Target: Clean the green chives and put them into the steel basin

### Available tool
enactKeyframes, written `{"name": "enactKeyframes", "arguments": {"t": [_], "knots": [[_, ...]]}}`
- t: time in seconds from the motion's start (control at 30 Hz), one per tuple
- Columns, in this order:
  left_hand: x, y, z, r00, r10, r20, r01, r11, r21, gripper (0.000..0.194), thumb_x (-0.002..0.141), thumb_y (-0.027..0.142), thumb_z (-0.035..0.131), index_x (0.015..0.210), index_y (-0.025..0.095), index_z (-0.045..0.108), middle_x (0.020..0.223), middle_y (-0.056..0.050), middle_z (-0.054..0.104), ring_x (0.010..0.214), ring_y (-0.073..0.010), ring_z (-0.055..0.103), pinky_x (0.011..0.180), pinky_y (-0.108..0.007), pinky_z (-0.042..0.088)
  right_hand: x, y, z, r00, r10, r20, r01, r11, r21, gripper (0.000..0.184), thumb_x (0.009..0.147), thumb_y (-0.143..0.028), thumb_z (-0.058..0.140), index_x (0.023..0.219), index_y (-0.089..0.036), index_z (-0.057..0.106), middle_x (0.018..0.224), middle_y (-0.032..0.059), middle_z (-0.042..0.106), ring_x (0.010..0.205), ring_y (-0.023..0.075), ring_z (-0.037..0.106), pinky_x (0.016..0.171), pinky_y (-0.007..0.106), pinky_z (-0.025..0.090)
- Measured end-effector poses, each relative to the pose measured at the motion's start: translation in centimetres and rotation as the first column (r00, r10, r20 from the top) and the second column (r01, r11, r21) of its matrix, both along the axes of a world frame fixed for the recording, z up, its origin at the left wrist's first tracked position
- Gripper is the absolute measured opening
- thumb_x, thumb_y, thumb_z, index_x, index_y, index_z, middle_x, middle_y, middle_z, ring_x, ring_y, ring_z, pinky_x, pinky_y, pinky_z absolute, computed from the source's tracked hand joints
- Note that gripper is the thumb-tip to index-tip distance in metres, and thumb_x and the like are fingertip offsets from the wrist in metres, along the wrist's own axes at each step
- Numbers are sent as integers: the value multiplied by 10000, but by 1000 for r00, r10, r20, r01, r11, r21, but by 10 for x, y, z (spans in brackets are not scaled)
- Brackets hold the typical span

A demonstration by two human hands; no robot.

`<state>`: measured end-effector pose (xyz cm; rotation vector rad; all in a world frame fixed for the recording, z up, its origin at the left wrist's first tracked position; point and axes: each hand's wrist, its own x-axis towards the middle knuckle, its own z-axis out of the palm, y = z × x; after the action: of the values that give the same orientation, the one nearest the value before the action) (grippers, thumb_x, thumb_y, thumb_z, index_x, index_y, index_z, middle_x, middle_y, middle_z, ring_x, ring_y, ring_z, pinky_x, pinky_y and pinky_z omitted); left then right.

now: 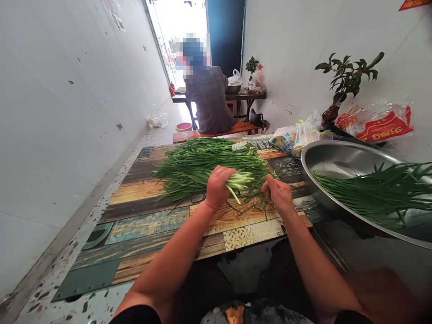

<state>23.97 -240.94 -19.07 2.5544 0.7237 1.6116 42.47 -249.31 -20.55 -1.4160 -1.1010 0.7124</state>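
Note:
My left hand [217, 185] is wrapped round a bunch of garlic chives [240, 181], whose pale stem ends point right. My right hand [278, 194] is a little further right, fingertips pressed together beside loose trimmings; whatever it pinches is too small to make out. Behind both hands lies a large heap of green chives [199, 155] on the wood-patterned table [141, 229]. A pale tied bundle end [239, 146] shows at the heap's far side. Thin scraps [259, 202] are scattered below and between my hands.
At the right, a wide steel bowl [305, 173] contains more chives [367, 193]. Plastic bags [297, 137], red packaging [384, 126] and a potted plant [351, 76] stand behind it. Across the room a person [211, 99] sits on a bench [189, 135] at another table.

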Motion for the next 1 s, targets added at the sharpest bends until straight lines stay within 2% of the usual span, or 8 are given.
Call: {"name": "enactKeyframes", "arguments": {"t": [0.1,0.23,0.37,0.5,0.6,0.67,0.8,1.0], "knots": [[-3,4,3,988,37,153,-25,996,-80,142,890,245,504,859,169,620,805,-38,668,763,-150,580,709,-285,474,-3,3,0,984,91,152,-94,996,8,511,865,-579,452,628,-177,662,551,27,576,530,133,516,522,260,382],[-3,3,2,982,46,183,-16,987,-159,101,867,226,531,862,173,617,802,-19,670,745,-136,605,686,-257,478,-19,12,4,856,167,490,-186,982,-9,247,812,-405,617,873,-188,718,829,57,670,726,157,579,656,269,404],[-3,3,-3,975,42,216,1,981,-196,106,859,195,517,890,167,614,792,-16,671,708,-130,616,672,-247,473,-35,20,9,755,287,590,-249,957,-147,167,799,-327,647,708,-197,698,649,11,621,591,127,515,557,248,323],[-3,2,-5,1000,12,29,-6,983,-182,141,839,187,507,921,170,621,854,-38,684,772,-149,620,709,-260,474,-36,14,9,804,211,556,-236,971,-27,209,826,-262,578,663,-187,684,617,2,625,576,120,514,546,236,315],[-2,1,-6,977,-66,-204,39,990,-135,155,824,205,531,949,176,618,875,-54,687,800,-173,618,729,-280,468,-28,5,7,884,117,453,-168,983,76,196,817,-267,553,746,-180,713,716,23,677,644,138,567,598,238,374],[-1,0,-6,958,-78,-276,52,993,-102,160,834,213,523,962,172,609,871,-62,683,790,-181,611,724,-289,459,-23,2,4,931,82,357,-122,988,91,206,800,-292,554,761,-177,719,699,20,673,634,144,566,594,243,390],[3,-5,-9,936,-82,-342,60,995,-75,144,862,249,507,940,167,597,813,-59,656,747,-183,579,693,-291,433,-22,2,0,971,153,185,-169,982,79,173,730,-292,578,752,-173,701,656,4,648,608,141,549,576,243,403],[5,-7,-14,902,-106,-418,91,994,-55,155,895,274,480,930,169,589,771,-47,635,726,-179,558,692,-294,415,-22,3,1,942,260,212,-275,961,41,171,714,-271,544,580,-172,582,562,-17,558,556,113,471,535,228,346]]}}
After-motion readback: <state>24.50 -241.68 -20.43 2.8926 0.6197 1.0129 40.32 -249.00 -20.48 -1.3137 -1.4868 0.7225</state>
